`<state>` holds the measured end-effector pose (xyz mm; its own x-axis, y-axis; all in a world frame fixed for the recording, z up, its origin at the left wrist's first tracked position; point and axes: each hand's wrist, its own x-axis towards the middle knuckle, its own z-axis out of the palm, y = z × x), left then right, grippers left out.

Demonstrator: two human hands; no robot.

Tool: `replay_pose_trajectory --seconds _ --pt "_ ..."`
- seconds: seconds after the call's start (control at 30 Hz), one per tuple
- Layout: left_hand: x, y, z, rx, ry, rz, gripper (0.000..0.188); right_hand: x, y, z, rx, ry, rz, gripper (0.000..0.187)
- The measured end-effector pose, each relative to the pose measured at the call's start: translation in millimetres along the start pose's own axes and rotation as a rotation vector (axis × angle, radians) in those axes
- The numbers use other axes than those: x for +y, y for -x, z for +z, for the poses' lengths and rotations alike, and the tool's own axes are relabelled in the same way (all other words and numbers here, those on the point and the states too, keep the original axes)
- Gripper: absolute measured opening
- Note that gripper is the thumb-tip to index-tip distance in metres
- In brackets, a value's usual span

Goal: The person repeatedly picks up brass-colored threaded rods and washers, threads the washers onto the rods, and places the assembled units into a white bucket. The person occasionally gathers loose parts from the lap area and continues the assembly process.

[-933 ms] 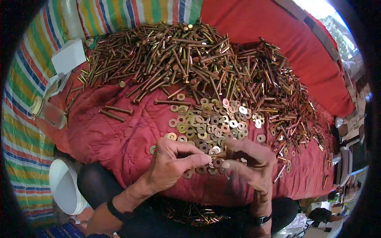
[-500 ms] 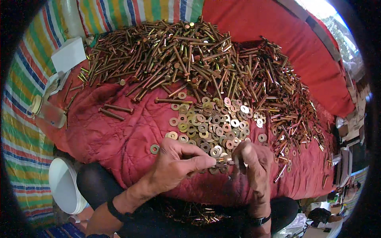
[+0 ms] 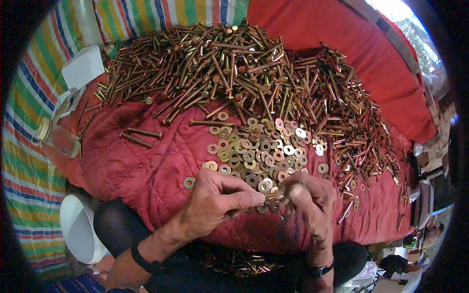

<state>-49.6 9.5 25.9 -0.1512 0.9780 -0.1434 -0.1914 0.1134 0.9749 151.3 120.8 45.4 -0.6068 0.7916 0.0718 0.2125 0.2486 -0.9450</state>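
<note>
My left hand (image 3: 217,199) pinches a brass-coloured bolt (image 3: 270,196) between thumb and fingers, most of it hidden by the grip. The bolt's exposed end points right, toward my right hand (image 3: 311,200). That hand is closed, its thumb and fingers bent together close to the bolt's end. What it grips is too small and partly hidden to make out. Just beyond both hands, a spread of flat metal washers (image 3: 265,145) lies on the red quilted cloth (image 3: 166,161). One washer (image 3: 189,183) rests apart, left of my left hand.
A large heap of long bolts (image 3: 215,68) covers the far side and runs down the right. Two loose bolts (image 3: 145,132) lie left of the washers. At the left stand a clear jar (image 3: 63,140), a white box (image 3: 83,67) and white stacked tubs (image 3: 80,229). More bolts (image 3: 244,263) lie between my legs.
My right hand has turned slightly and its fingers have shifted a little left, closer to the bolt's end. The left hand keeps its pinch almost in place.
</note>
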Motion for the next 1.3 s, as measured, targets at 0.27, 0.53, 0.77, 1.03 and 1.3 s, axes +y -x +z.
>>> replay_pose_trajectory --seconds 0.27,0.53,0.77,1.03,1.3 --pt "-1 1 0 -0.006 0.226 -0.085 0.016 3 -5 -3 -0.121 0.261 -0.393 0.033" --pt "-3 -2 1 -0.023 0.252 -0.122 0.015 0 0 1 -0.068 0.387 -0.381 0.031" --pt "1 10 13 -0.593 -0.361 0.001 0.023 0 -8 -25 0.303 0.044 -0.014 0.059" --pt "10 12 10 -0.426 -0.548 0.473 0.021 3 -16 -15 0.247 0.136 -0.027 0.046" --pt "45 33 -36 -0.188 -0.958 0.494 0.021 27 59 7 0.139 -0.117 0.373 0.021"
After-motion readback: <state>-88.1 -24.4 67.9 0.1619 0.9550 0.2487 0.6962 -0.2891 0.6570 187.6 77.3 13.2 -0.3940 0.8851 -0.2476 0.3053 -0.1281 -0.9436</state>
